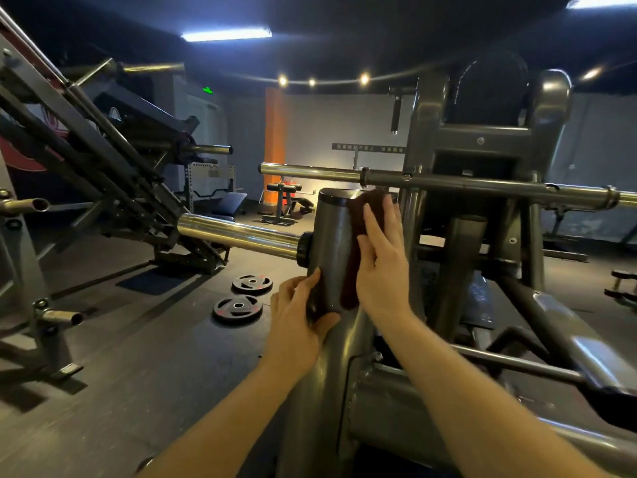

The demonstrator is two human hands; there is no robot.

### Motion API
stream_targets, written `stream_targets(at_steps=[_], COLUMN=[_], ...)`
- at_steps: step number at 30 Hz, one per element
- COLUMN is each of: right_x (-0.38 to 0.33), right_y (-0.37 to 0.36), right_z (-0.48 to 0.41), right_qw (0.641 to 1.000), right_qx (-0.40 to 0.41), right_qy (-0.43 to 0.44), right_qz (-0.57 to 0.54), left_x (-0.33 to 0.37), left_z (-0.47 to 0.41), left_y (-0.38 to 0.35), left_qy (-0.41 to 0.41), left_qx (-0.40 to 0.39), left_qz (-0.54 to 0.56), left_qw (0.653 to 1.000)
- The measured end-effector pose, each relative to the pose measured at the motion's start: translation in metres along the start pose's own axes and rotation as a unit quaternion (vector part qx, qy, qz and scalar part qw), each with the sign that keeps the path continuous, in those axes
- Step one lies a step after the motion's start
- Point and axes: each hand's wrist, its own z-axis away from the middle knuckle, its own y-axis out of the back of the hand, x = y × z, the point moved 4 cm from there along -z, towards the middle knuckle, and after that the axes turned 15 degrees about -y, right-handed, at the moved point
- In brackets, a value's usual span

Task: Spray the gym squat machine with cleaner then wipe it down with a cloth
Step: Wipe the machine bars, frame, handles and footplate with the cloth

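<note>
The grey steel squat machine fills the right half of the view, with a thick upright post in the middle. A dark brown cloth lies draped over the post's top right side and hangs down it. My right hand presses the cloth flat against the post with straight fingers. My left hand grips the post lower down on its left side, thumb across the front. No spray bottle is in view.
A chrome weight sleeve sticks out left from the post, and a long bar crosses behind it. Two weight plates lie on the dark floor. A leg press machine stands at the left; benches stand at the back.
</note>
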Motion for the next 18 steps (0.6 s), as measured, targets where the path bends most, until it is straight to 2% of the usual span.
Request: stream_targets(at_steps=[4,8,15,18], right_x=[0.037,0.062,0.009,0.015], right_y=[-0.013,-0.004,0.019,0.017], right_z=[0.066,0.101,-0.003,0.0], right_qw=[0.998,0.989,0.988,0.987], right_qx=[-0.008,-0.039,-0.018,-0.021], right_qy=[-0.053,-0.128,-0.131,-0.126], right_qz=[-0.039,-0.058,-0.085,-0.098], left_x=[-0.002,-0.004,-0.005,-0.007], left_z=[0.001,0.005,0.007,0.007], left_y=[-0.002,-0.001,0.0,-0.001], left_qy=[-0.003,-0.011,-0.01,-0.006], left_qx=[0.015,-0.017,-0.013,-0.006], left_qz=[0.014,0.034,0.036,0.039], left_qw=[1.0,0.999,0.999,0.999])
